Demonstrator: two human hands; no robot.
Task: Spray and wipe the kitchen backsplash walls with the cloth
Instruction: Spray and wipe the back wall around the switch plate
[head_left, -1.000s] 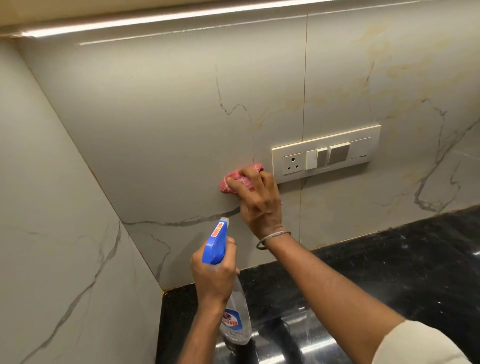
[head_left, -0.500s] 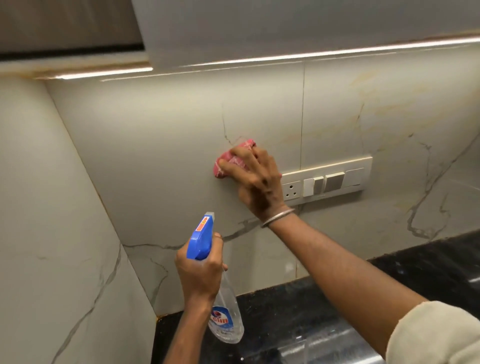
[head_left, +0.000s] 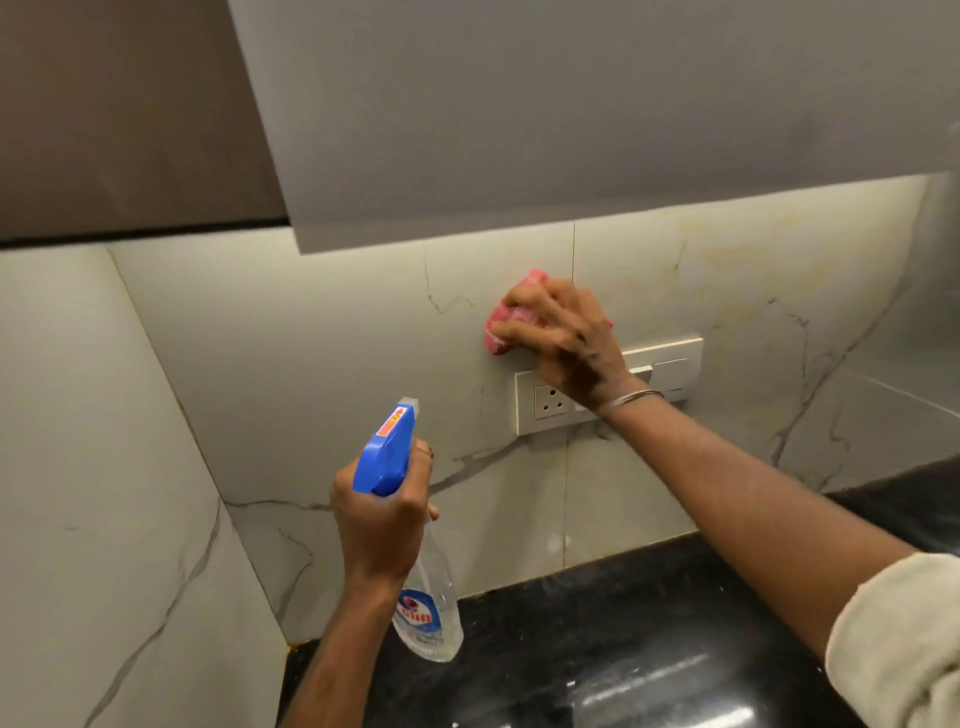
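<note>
My right hand (head_left: 563, 340) presses a bunched pink cloth (head_left: 503, 325) against the marble-look backsplash wall (head_left: 322, 353), just above the switch plate. Its fingers curl over the cloth and hide most of it. My left hand (head_left: 379, 519) grips a clear spray bottle (head_left: 428, 608) by the neck, lower and to the left. The bottle's blue trigger head (head_left: 387, 457) points up toward the wall, and the bottle hangs clear of the counter.
A cream switch plate with a socket (head_left: 550, 402) sits on the wall under my right wrist. A grey upper cabinet (head_left: 571, 130) overhangs the wall. Black glossy countertop (head_left: 623, 649) runs below. A side wall (head_left: 78, 467) meets the backsplash in the left corner.
My right hand has carried the cloth up the wall from beside the socket to above the switch plate. The view has tilted upward, bringing the cabinet into sight. The bottle stays held.
</note>
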